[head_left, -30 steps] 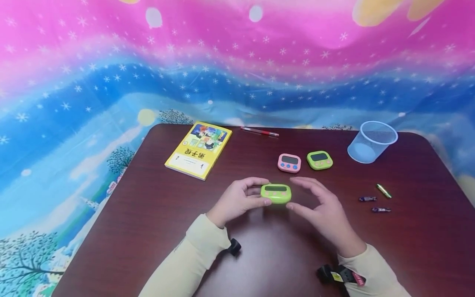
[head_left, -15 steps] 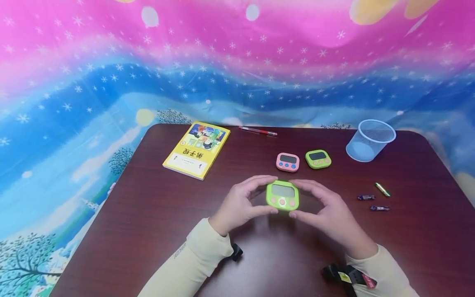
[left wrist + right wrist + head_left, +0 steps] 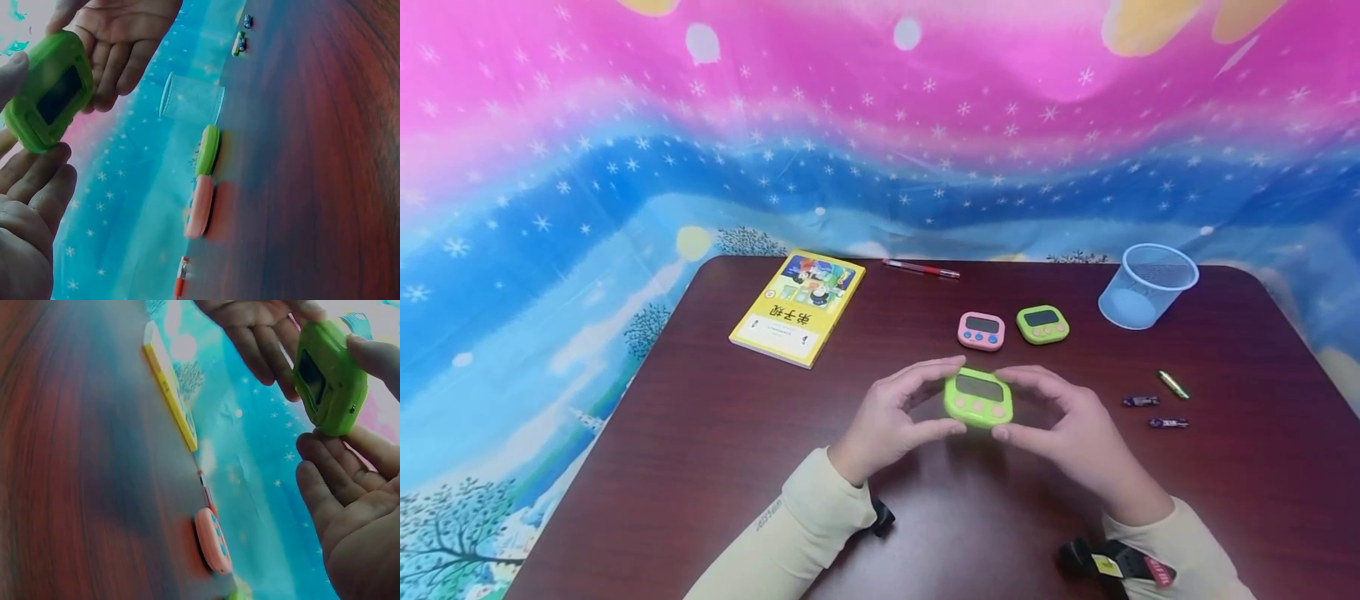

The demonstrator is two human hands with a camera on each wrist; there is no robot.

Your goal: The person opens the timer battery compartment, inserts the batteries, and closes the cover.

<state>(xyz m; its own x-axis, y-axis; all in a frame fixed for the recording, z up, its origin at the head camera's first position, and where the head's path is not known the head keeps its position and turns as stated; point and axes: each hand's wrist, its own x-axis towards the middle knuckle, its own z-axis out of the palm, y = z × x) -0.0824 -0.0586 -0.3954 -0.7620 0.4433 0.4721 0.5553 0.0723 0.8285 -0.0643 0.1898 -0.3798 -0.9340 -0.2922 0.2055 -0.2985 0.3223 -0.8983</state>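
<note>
A light green digital timer [image 3: 978, 398] with a grey screen and pink buttons is held above the table between both hands. My left hand [image 3: 895, 417] pinches its left end, thumb at the near edge and fingertips at the far edge. On the right end, the thumb and fingers of my right hand [image 3: 1067, 421] grip the same two edges. Both wrist views show its back, where a dark rectangle stands out [image 3: 60, 95]. Beyond the hands lie a pink timer [image 3: 981, 332] with blue buttons and a second green timer [image 3: 1042, 325], both face up.
A yellow book [image 3: 799, 308] lies at the back left, beside a red pen [image 3: 921, 268]. The blue mesh basket [image 3: 1138, 292] stands at the back right. Nearer on the right are a small green cylinder [image 3: 1173, 384] and two small dark ones [image 3: 1141, 402], like batteries.
My right hand, apart from the green timer a second ago, has closed onto its right end. The timer has shifted slightly right, and its face has tipped up toward the head camera.
</note>
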